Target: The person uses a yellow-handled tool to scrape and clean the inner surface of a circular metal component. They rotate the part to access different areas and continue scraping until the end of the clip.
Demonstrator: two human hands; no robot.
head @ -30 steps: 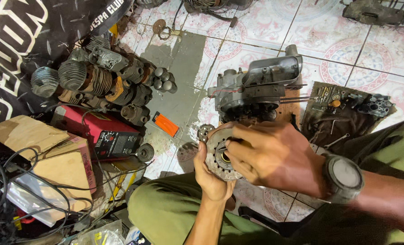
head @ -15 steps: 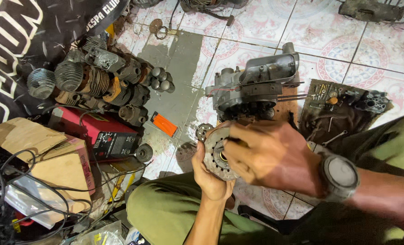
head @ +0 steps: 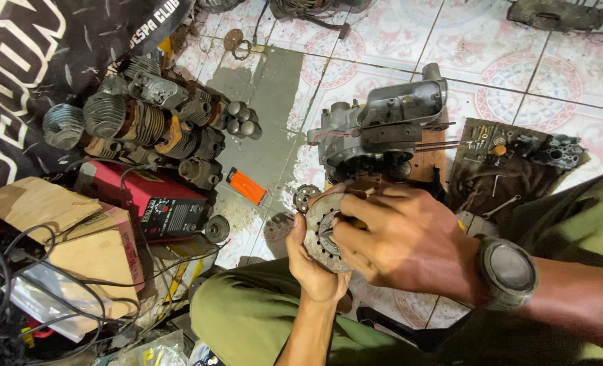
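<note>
Left hand point(head: 313, 266) cups a round, grey toothed disc point(head: 322, 230) — right hand point(head: 403, 240) pinches its centre, just before the engine case point(head: 383, 129).

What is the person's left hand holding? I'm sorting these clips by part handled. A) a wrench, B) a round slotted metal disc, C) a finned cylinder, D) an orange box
B: the left hand cups a round slotted metal disc from below, while the right hand presses its fingers onto the face of the disc.
</note>
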